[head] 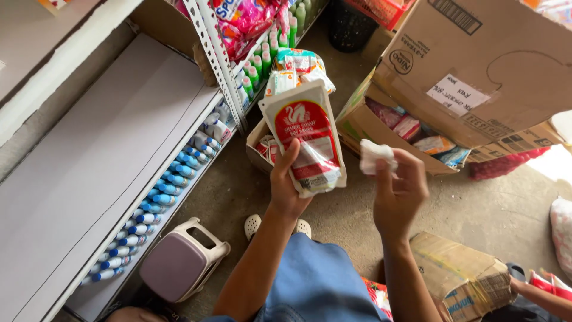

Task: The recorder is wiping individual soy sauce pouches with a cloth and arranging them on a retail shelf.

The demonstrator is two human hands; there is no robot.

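Observation:
My left hand grips a red and white soft pouch from below and holds it upright over the floor. A little to the right of it, my right hand pinches a crumpled white cloth or tissue between fingers and thumb. The cloth sits close to the pouch's right edge without touching it. Below the pouch stands a small open cardboard box with more red and white pouches inside. My blue-clad knee and white sandals show under my arms.
A grey metal shelf runs along the left, with rows of blue-capped white bottles beneath and green bottles farther back. A lilac plastic stool stands by the shelf. Open cartons of packets lie right; another person's hand is at bottom right.

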